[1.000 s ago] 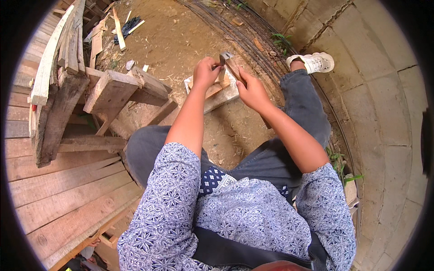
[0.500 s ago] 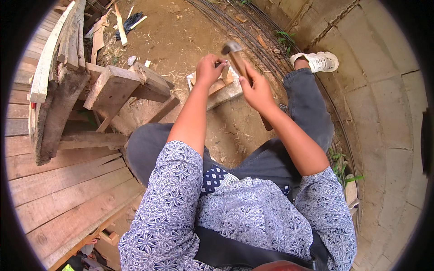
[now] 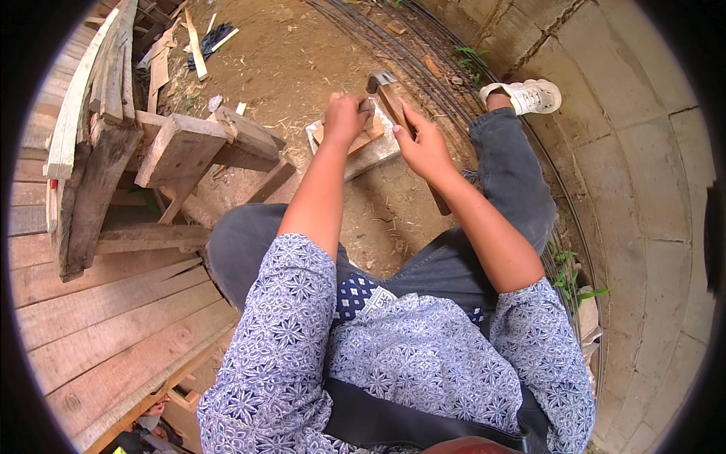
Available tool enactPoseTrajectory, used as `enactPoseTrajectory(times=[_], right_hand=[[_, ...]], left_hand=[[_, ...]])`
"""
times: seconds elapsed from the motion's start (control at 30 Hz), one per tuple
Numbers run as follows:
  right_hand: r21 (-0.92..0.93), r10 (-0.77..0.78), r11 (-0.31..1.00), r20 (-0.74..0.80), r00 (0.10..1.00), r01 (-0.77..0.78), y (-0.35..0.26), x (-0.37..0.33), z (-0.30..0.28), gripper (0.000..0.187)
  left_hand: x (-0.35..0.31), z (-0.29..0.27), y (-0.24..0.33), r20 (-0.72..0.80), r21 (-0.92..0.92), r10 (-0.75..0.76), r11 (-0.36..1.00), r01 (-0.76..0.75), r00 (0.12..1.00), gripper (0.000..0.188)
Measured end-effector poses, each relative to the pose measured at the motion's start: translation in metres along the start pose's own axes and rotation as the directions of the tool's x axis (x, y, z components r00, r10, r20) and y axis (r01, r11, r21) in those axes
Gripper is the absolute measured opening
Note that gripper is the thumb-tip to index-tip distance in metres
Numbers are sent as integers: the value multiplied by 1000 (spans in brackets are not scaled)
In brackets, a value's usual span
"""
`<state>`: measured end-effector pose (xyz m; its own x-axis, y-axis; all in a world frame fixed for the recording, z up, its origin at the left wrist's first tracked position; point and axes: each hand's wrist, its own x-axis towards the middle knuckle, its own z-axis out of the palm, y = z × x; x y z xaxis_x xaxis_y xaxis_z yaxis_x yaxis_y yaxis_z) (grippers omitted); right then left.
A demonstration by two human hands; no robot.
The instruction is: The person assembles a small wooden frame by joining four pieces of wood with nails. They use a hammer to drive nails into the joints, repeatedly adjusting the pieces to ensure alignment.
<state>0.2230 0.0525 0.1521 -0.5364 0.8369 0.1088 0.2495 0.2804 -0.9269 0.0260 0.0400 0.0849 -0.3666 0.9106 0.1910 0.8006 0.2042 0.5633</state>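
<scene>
My right hand (image 3: pixel 425 144) grips the wooden handle of a hammer (image 3: pixel 388 92), whose metal head is raised above a pale stone block (image 3: pixel 376 155) on the dirt. My left hand (image 3: pixel 345 115) is closed on a small flat piece of wood (image 3: pixel 364 138) lying on that block, right beside the hammer head. Whatever sits under my left fingers is hidden. Both forearms reach forward from patterned blue sleeves, over my dark trousers.
A rough wooden frame and thick beams (image 3: pixel 181 147) stand to the left, with a planked deck (image 3: pixel 106 318) below them. Loose wood scraps (image 3: pixel 195 34) lie at the far left. Steel rods (image 3: pixel 423 57) curve along a concrete wall (image 3: pixel 650 189). My white shoe (image 3: pixel 529 94) rests far right.
The hammer has been lifted from the block, its head now raised and my right hand drawn slightly back. My left hand stays on the wood piece.
</scene>
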Motion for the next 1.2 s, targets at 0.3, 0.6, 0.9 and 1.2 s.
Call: enactPoseTrajectory(times=[0.3,0.6,0.9,1.2], right_hand=[[-69,-31,997,-18,999,30,8,-1,1,54],[-61,13,998,16,1000,-12,1,1,3,55],[-193,104,977,37,994,-95,-6,6,6,54],[-197,-6,980,-26,1000,1,-5,4,9,55]], left_hand=[[3,-1,7,32,36,-81,996,80,996,34],[5,0,3,38,34,-109,994,108,993,37],[2,-10,14,88,223,-54,974,33,995,29],[6,-6,2,139,187,-106,979,79,985,34]])
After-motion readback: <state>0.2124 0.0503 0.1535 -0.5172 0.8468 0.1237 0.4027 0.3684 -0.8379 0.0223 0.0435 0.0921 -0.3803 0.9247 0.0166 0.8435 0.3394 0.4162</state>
